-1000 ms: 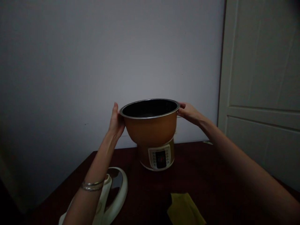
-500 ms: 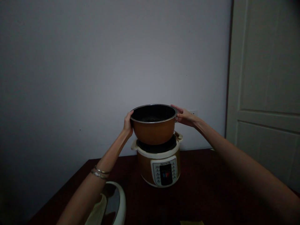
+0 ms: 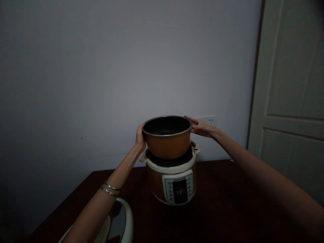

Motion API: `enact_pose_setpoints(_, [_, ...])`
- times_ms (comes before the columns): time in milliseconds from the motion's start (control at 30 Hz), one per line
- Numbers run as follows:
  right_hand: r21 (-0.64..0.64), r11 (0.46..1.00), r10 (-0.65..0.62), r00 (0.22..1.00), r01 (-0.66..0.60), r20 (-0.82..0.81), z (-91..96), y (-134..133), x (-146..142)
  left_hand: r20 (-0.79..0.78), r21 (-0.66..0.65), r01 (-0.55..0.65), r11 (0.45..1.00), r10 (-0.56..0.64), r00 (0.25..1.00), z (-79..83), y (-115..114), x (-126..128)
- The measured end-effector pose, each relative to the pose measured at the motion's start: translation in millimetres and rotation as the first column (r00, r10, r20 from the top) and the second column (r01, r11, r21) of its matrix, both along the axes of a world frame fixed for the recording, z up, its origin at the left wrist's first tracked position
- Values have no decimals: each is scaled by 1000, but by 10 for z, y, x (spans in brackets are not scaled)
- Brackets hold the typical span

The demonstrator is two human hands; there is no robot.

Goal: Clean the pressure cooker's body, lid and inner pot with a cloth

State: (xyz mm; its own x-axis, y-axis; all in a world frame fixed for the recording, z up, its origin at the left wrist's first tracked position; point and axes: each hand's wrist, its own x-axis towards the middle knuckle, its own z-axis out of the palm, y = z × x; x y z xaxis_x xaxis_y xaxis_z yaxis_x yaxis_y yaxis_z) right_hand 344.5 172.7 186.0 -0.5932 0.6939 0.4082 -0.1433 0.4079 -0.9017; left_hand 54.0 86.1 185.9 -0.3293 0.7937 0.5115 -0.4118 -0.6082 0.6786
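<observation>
An orange inner pot (image 3: 167, 141) with a dark inside and a metal rim hangs just above the open top of a cooker (image 3: 172, 184). The cooker is orange with a cream rim and a lit control panel on its front. It stands on a dark wooden table (image 3: 222, 216). My left hand (image 3: 140, 136) grips the pot's rim on the left, fingers wrapped round it. My right hand (image 3: 199, 126) holds the rim on the right. The pot's bottom sits at the cooker's mouth, partly inside it.
The cooker's cream lid (image 3: 121, 226) lies on the table at the front left, under my left forearm. A grey wall is behind, with a socket (image 3: 210, 119). A white door (image 3: 291, 101) stands at the right.
Both hands have carried the pot away from me and lowered it over the cooker. The view has shifted, so the cooker body shows in full and the yellow cloth has left the frame.
</observation>
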Motion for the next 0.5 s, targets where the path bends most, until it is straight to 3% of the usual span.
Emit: enact_pose_setpoints(500, [-65,992,114,987,-107,114,-101,-11,68,17,-97,61,993,-60,998,-248,58,28])
